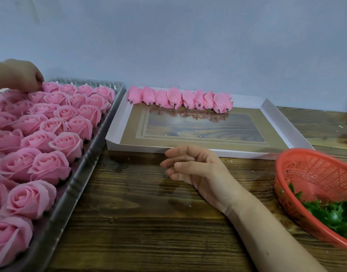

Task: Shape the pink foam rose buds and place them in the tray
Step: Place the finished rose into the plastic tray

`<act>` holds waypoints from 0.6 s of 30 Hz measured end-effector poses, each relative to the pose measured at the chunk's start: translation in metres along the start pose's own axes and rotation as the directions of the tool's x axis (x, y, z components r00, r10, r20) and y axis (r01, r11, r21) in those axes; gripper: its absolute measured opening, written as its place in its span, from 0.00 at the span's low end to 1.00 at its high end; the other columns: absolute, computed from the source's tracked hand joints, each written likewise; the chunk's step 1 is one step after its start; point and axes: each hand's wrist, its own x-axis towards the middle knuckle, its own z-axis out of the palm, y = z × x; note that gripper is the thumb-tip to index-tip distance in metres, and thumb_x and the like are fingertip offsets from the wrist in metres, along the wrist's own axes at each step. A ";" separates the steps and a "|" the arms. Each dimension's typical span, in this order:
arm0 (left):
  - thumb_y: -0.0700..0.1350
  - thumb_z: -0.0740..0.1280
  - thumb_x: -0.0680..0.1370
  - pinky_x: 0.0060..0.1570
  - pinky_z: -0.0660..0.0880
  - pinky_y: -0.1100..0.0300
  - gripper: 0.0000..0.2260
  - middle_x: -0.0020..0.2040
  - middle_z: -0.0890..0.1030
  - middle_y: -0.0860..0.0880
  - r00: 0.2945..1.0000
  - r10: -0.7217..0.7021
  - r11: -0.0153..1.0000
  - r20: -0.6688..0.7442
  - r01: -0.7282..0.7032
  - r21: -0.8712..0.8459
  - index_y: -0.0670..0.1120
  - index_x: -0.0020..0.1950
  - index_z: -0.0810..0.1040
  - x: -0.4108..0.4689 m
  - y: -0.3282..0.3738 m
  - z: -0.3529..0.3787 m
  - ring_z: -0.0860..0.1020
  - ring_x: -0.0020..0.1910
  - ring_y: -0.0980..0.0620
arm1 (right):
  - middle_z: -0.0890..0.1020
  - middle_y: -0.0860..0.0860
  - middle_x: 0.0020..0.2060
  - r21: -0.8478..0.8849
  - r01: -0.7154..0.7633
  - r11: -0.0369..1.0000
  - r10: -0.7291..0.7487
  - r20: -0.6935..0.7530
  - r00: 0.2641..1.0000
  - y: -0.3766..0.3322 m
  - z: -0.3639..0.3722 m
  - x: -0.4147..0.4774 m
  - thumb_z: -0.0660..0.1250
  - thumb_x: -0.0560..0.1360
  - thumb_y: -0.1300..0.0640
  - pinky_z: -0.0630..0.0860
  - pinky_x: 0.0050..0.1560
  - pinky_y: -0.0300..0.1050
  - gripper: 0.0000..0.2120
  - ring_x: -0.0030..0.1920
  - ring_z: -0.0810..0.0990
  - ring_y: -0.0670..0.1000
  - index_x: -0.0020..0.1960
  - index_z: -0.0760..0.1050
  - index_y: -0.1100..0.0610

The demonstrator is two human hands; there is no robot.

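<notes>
Roses [29, 195] fill plastic tray [70, 197], buds [180, 99] line box [286, 124]

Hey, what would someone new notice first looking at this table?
First, the mass of open pink foam roses packed into the clear plastic tray on the left, where the left hand touches a far one. Next, the row of closed pink foam rose buds along the far edge of the white cardboard tray, then the red plastic mesh basket of green leaves at right.

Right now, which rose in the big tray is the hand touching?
The leftmost visible rose of the far row: only it meets the left hand's fingers.
</notes>
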 end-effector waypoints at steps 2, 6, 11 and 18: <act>0.32 0.70 0.73 0.61 0.71 0.48 0.07 0.54 0.81 0.33 1.000 0.006 1.000 -0.015 -0.006 0.009 0.32 0.50 0.83 -0.001 0.000 0.000 0.77 0.56 0.34 | 0.85 0.59 0.44 -0.003 -0.002 1.000 0.002 -0.001 1.000 0.000 0.000 0.000 0.69 0.66 0.64 0.80 0.45 0.39 0.15 0.41 0.83 0.50 0.52 0.80 0.62; 0.31 0.69 0.73 0.60 0.72 0.47 0.07 0.54 0.81 0.33 0.998 0.018 0.999 -0.061 -0.016 0.033 0.32 0.49 0.83 -0.002 0.001 0.002 0.77 0.55 0.34 | 0.85 0.59 0.44 0.002 -0.005 1.000 0.005 -0.002 1.000 -0.001 0.000 0.000 0.68 0.66 0.65 0.80 0.44 0.39 0.15 0.41 0.83 0.50 0.52 0.80 0.63; 0.33 0.71 0.72 0.58 0.73 0.48 0.06 0.49 0.82 0.35 1.000 0.000 0.999 0.014 -0.001 0.053 0.33 0.48 0.84 -0.004 0.008 -0.002 0.79 0.51 0.36 | 0.84 0.59 0.44 0.012 -0.007 1.000 0.007 -0.007 1.000 -0.001 0.000 0.000 0.68 0.66 0.65 0.80 0.44 0.39 0.14 0.41 0.83 0.50 0.52 0.80 0.63; 0.34 0.72 0.72 0.55 0.76 0.49 0.04 0.41 0.82 0.39 0.999 -0.008 0.998 0.052 0.005 0.056 0.35 0.45 0.84 -0.010 0.009 -0.010 0.80 0.46 0.37 | 0.84 0.60 0.43 0.012 -0.005 1.000 0.005 -0.009 1.000 -0.001 0.001 0.000 0.68 0.65 0.65 0.80 0.44 0.39 0.14 0.40 0.83 0.50 0.51 0.80 0.63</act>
